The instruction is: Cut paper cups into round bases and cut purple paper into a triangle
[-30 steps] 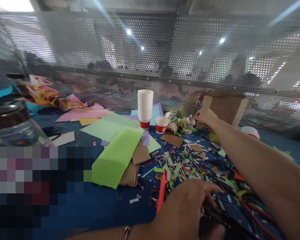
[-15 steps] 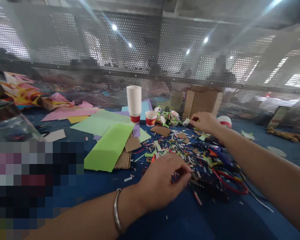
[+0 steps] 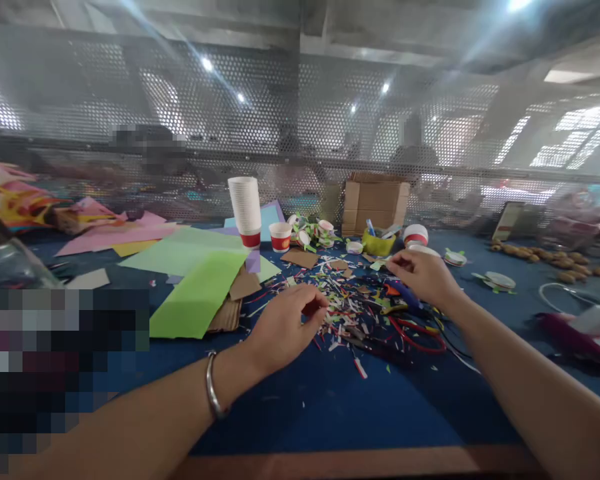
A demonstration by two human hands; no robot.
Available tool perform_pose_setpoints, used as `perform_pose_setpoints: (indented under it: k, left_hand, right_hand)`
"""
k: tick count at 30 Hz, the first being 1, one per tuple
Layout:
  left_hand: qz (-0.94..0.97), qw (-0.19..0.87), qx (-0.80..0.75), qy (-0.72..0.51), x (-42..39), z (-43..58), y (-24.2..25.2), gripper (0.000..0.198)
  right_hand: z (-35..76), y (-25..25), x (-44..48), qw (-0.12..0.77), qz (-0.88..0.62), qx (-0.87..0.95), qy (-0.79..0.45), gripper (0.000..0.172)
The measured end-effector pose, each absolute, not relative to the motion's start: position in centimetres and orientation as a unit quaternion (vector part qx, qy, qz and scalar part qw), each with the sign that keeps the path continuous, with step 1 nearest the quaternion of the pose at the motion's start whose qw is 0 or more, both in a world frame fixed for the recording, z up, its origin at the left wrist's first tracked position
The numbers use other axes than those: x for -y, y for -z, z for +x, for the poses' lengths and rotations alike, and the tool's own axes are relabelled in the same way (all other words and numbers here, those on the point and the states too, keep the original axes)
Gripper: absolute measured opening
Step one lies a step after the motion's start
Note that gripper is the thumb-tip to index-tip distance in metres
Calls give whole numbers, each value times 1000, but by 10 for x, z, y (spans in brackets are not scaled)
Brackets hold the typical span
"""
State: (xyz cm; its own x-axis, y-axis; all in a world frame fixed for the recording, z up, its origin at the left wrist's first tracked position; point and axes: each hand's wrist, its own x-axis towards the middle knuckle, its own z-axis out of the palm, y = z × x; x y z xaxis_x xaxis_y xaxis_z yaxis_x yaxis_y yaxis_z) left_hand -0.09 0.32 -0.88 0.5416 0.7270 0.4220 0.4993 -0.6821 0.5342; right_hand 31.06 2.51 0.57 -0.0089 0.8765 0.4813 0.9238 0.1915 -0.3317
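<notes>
My left hand (image 3: 287, 327), with a silver bangle at the wrist, hovers over the near left side of a heap of paper scraps (image 3: 340, 293). Its fingers are loosely curled, a gap shows beside the thumb, and nothing is visible in it. Farther right, my right hand (image 3: 423, 273) has its fingers bent and slightly apart. Its fingertips are close to a pale green scrap (image 3: 379, 264); I see no grip on it. Just beyond are a yellow-green holder (image 3: 377, 244) and a small white paper-cup piece (image 3: 354, 247). Blue-handled (image 3: 407, 293) and red-handled (image 3: 420, 337) tools lie below the right hand.
A tall stack of paper cups (image 3: 245, 207) and a single cup (image 3: 281, 237) stand at the back. Green paper sheets (image 3: 195, 293) lie left. A cardboard box (image 3: 375, 203) leans by the perforated screen. Green-and-white cup pieces (image 3: 499, 281) and peanut-like objects (image 3: 555, 257) are right.
The view has swung rightward and back. My right hand has drawn away from the small white paper-cup piece toward me, uncovering the yellow-green holder. My left hand stays loosely curled near the scraps.
</notes>
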Motion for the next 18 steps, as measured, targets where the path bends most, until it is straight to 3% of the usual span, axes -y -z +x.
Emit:
perform_pose_setpoints:
  k: [9,18]
  left_hand:
    - [918,48,-326,-220,-96,84,-34,18]
    - [927,-74,-335,-152,-164,177,-4,38]
  right_hand:
    - [318,-5,-13,378,-601,704,0,27]
    - [323,-6,-12,383,-582,717,-31,22]
